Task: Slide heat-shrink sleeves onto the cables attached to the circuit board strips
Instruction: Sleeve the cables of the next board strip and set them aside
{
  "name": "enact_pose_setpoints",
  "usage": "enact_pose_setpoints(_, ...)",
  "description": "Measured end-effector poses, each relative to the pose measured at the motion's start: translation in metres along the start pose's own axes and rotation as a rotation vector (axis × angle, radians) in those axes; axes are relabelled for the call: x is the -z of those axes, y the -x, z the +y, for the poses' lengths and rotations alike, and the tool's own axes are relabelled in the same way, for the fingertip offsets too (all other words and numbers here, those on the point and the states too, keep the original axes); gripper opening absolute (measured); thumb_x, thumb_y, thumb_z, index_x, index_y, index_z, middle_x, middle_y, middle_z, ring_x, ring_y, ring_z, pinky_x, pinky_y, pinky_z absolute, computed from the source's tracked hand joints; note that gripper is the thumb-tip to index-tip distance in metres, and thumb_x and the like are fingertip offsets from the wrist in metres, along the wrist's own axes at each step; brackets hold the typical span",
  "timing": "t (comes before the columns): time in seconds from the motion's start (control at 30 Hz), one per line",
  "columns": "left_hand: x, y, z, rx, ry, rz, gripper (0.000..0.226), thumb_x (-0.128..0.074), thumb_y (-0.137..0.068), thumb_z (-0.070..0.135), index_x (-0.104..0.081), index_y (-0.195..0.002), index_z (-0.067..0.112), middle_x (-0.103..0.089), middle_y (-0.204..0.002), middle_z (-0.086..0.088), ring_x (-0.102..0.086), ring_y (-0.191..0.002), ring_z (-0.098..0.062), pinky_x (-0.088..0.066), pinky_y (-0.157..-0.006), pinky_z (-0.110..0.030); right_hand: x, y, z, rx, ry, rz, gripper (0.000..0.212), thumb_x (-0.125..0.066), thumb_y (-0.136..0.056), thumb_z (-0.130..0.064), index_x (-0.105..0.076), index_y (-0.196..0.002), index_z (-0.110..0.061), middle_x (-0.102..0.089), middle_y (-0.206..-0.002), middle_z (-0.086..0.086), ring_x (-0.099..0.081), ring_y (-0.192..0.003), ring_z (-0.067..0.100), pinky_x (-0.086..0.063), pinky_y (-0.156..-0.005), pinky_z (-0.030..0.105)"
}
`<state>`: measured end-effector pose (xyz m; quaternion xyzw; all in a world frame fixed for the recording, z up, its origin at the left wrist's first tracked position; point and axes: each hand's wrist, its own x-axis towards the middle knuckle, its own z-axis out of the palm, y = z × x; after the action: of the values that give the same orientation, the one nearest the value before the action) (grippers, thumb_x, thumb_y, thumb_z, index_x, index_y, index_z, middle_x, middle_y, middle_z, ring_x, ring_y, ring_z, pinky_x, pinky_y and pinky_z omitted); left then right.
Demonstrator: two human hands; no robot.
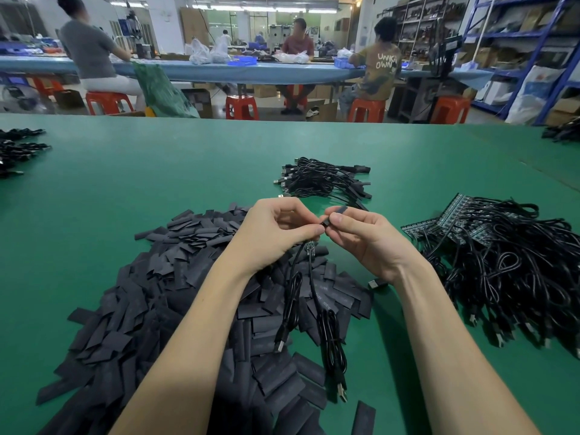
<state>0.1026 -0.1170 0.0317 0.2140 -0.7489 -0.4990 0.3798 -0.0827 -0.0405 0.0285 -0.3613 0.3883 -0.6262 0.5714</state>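
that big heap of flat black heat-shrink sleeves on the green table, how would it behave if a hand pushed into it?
The heap of flat black heat-shrink sleeves lies loose and overlapping, so pieces would probably slide and scatter. They look thin and light, likely bending easily. Being flat, they seem unlikely to roll.

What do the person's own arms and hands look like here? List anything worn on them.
Both forearms are bare up to the frame edge: no sleeves, gloves, watch, bracelets or rings show. The left hand and right hand have short, unpainted fingernails. No markings or cables are attached to either arm.
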Motion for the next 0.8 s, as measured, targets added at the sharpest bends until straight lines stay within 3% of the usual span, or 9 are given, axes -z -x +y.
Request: enact_pose_setpoints(0.8, 0.0, 0.0029, -0.0017, -0.005, -0.015, 0.024, 0.011, -0.085, -0.081, 0.01, -0.075, -0.08, 0.015, -0.079, -0.083, -0.004, -0.076, -0.078, -0.017, -0.056, -0.074, -0.021, 0.0004, -0.0022, 0.0049, 0.019, 0.05, -0.032, 0.013, -0.075, -0.077, -0.007, -0.081, -0.089, -0.01, -0.076, -0.098, 0.012, -0.074, -0.089, 0.018, -0.057, -0.08, 0.019)
